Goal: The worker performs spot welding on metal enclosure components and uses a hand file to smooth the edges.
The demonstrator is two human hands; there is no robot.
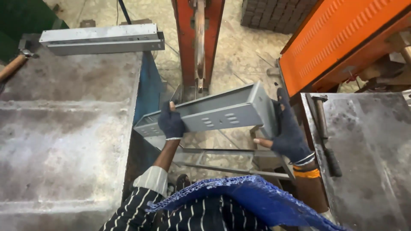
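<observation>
Both hands hold a long grey metal channel [218, 112] in the air, between two desks and in front of an orange-red machine post [198, 38]. The channel is a folded sheet-metal piece, open along its top, with small slots punched in the side facing the camera. It tilts, its right end higher than its left.

The left hand [171, 122], in a dark fingerless glove, is closed around the channel's near wall at about a third of the way from its left end, fingers hooked over the upper edge. The right hand [287, 130], gloved the same way, cups the channel's right end, palm against the end face and fingers spread up along it, a bare fingertip pointing left beneath the piece.

Under the channel stands a low metal frame [227, 160] on the floor. To the left is a worn steel desk [64, 128] with a blue side; at its far edge lies a second grey channel [102, 39], well apart from the held one, and a hammer [15, 64] lies at its far left corner. To the right is another steel desk [368, 149] with a dark-handled tool [327, 137] lying along its left edge. Above it sits an orange machine cover [342, 34].
</observation>
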